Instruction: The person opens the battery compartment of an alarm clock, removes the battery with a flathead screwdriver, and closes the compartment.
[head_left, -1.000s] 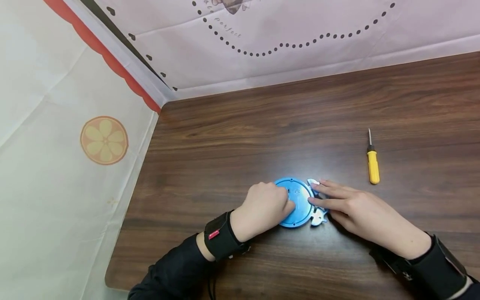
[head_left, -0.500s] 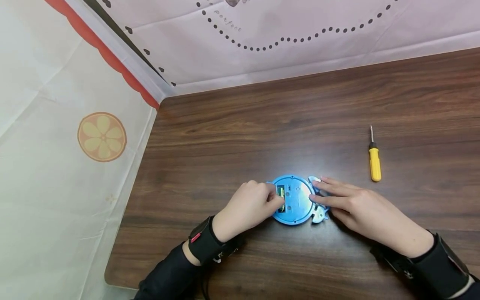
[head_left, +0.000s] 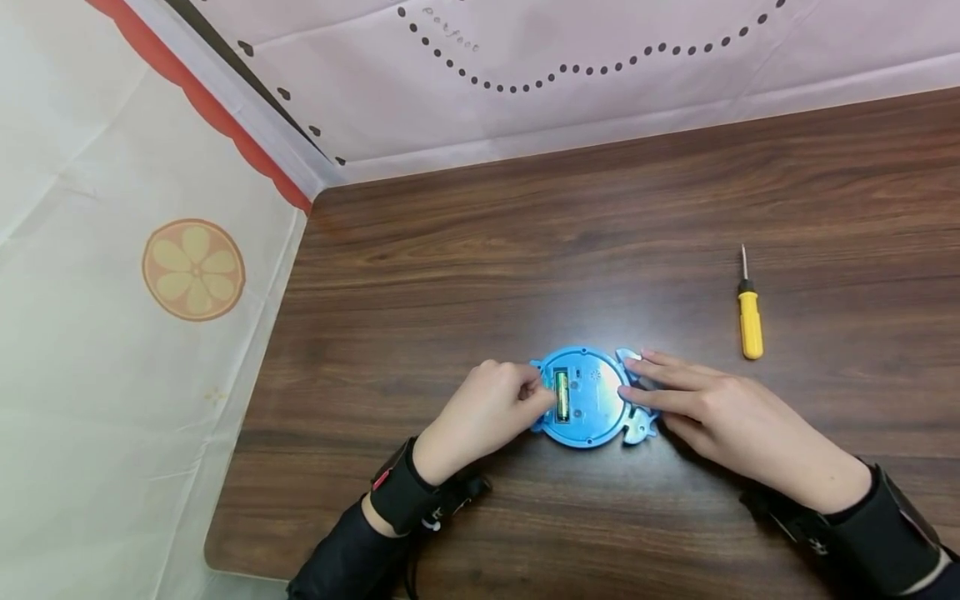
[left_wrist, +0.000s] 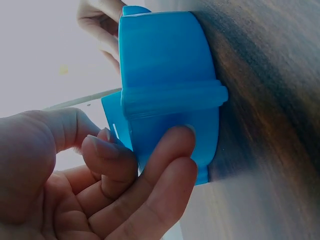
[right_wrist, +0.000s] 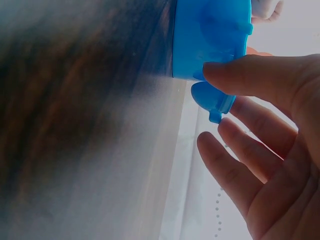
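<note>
Batt. (head_left: 561,397) in blue toy's (head_left: 592,400) compartment

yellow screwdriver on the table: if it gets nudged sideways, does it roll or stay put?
The yellow screwdriver probably rolls: its handle looks rounded and it lies flat on the smooth wooden table, with nothing beside it to stop it. It looks stiff and likely light, small next to the right hand. Any flats on the handle cannot be made out.

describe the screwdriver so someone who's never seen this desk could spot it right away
On the dark wooden table, look right of the round blue toy that both hands touch. The screwdriver lies alone, beyond the right hand. It is the only yellow thing there: a stubby handle, black collar and thin metal shaft pointing away.
</note>
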